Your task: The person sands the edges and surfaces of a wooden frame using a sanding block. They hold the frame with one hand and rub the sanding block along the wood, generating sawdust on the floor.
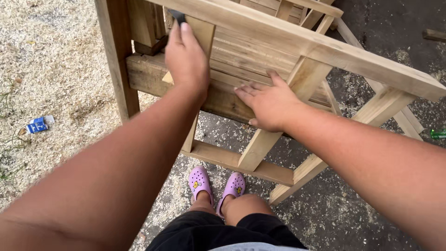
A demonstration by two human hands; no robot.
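From upper left, I see my left hand [186, 56] clamped over a small dark block [177, 16], most likely a sanding pad, pressing it against an upright slat [200, 69] of the bare wooden frame [297, 44] that fills the top of the picture. At centre my right hand [269, 103] lies flat and released, bracing a plank. I judge the frame assembled and the rubbing partway, since nothing shows which surfaces are finished. The block is mostly hidden under my fingers, and the frame runs off the top edge.
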